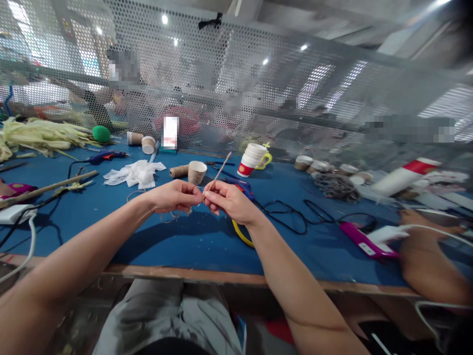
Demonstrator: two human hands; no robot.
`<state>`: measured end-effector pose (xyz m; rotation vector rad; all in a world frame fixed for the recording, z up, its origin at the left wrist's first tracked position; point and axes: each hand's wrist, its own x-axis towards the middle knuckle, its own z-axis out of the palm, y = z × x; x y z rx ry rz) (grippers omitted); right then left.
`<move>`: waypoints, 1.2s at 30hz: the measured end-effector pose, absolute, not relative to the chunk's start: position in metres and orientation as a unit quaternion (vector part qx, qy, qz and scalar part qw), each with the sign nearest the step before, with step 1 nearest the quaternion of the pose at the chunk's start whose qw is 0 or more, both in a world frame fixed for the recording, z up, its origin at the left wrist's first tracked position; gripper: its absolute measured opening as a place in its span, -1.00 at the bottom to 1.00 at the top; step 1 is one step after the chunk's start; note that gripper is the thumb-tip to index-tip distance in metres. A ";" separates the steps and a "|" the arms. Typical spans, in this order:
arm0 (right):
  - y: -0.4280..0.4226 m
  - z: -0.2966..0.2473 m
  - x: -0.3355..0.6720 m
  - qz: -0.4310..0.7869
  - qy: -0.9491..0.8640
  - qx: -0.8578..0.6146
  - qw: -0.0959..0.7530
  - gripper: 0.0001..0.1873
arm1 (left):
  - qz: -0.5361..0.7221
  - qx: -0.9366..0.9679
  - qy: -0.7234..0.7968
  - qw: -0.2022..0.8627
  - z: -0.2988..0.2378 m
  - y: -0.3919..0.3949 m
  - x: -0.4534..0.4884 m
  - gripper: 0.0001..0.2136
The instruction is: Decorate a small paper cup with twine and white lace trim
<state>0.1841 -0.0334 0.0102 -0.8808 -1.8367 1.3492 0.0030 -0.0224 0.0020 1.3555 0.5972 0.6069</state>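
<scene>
Above the blue table, my left hand and my right hand meet fingertip to fingertip. A thin tan stick slants up and to the right out of my right hand's pinch. At its lower end the fingers of my left hand are pinched too; what exactly they grip there is too small to make out. Loose strands of thin twine hang or lie beneath my left hand. Just behind the hands are a twine-wrapped cup and a roll of twine.
White crumpled fabric and a blue glue gun lie left. Stacked paper cups stand behind. A yellow ring lies beneath my right forearm. Rightward are black cable, a purple power strip and another person's arm.
</scene>
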 end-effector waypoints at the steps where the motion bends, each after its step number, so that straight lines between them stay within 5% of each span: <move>1: -0.033 0.010 0.184 0.518 -0.708 -0.338 0.341 -0.84 | 0.271 0.608 0.267 0.697 0.002 -0.022 0.003 -0.84; 12: -0.028 0.004 0.180 0.451 -0.704 -0.420 0.353 -0.77 | 0.301 0.693 0.361 0.546 0.002 -0.025 0.010 -0.89; 23: -0.031 0.009 0.184 0.526 -0.694 -0.370 0.324 -0.73 | 0.267 0.667 0.300 0.628 0.003 -0.025 0.005 -0.82; 36: -0.033 0.011 0.182 0.498 -0.694 -0.405 0.327 -0.72 | 0.273 0.698 0.314 0.583 0.004 -0.025 0.006 -0.84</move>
